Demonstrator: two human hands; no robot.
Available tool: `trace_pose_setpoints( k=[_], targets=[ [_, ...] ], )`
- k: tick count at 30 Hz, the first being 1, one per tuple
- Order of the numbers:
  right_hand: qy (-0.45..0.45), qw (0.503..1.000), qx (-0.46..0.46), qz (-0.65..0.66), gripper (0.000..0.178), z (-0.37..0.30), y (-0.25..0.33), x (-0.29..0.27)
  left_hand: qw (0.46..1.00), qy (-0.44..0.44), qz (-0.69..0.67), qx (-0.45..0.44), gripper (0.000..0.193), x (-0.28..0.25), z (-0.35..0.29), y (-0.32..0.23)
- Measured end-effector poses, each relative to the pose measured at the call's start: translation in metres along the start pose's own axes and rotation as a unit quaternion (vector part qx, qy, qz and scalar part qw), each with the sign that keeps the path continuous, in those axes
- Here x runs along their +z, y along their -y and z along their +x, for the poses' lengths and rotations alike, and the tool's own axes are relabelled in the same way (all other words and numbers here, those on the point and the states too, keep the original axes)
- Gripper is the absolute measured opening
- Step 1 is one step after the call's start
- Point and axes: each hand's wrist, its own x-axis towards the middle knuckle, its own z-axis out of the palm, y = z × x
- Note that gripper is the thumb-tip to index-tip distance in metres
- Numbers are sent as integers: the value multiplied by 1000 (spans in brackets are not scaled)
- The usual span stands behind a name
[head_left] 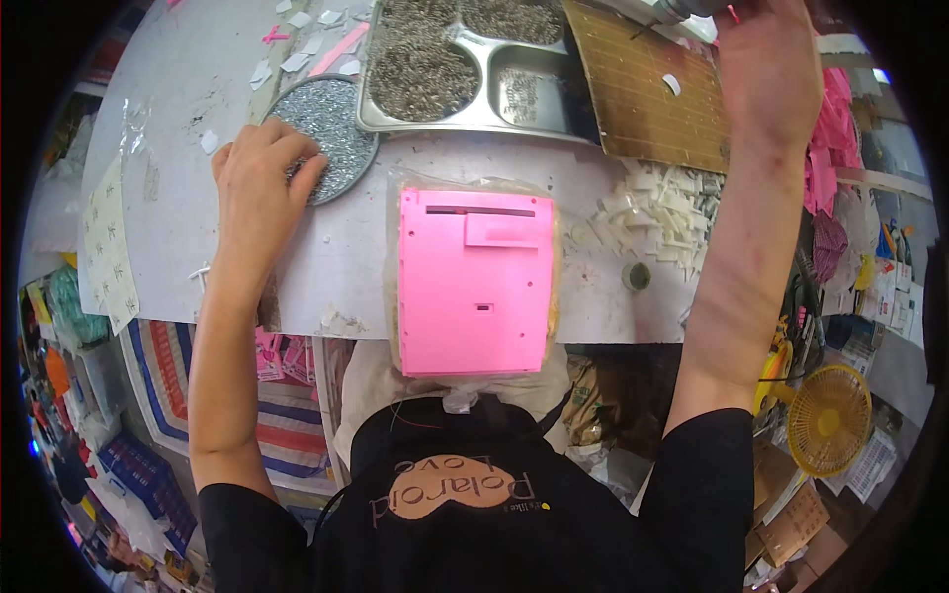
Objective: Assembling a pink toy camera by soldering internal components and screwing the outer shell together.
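Observation:
My left hand point(262, 183) reaches into a round grey dish point(368, 163) of small silver screws point(331, 124). Its fingers are bent together over them, and whatever they pinch is hidden. At the top right, my right hand point(774, 74) is closed around what looks like a dark grey electric screwdriver point(682, 9), partly cut off by the picture's edge. A thin bit seems to point left from it. Between my forearms a flat pink plastic panel point(474, 272), with a slot and small holes, lies on a padded, plastic-wrapped block point(391, 287) at the table's near edge.
Beyond the panel is a metal compartment tray point(484, 59) holding many small metal parts, with a brown board point(643, 89) beside it. White plastic pieces point(667, 212) are heaped on the right. A small dark green cup point(636, 276) and a yellow fan point(828, 420) are also there.

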Motion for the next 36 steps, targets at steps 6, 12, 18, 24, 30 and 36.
trace_pose_setpoints(
  k=[6,12,18,24,30,36],
  targets=[
    [-10,982,140,-124,48,10,-4,20,999,-22,-13,-23,19,0,-2,20],
    [-17,986,116,120,43,-15,18,43,998,-61,-3,16,26,14,14,30],
    [-122,955,160,218,46,-98,55,77,963,1,-247,109,23,-14,-37,-53],
    [-44,961,59,266,29,-125,102,116,912,13,-351,213,18,-32,-75,-130],
    [0,949,49,311,27,-125,96,120,900,17,-384,207,21,-32,-81,-133],
    [8,945,55,322,26,-117,92,124,904,-3,-368,216,23,-32,-77,-127]
  ],
)
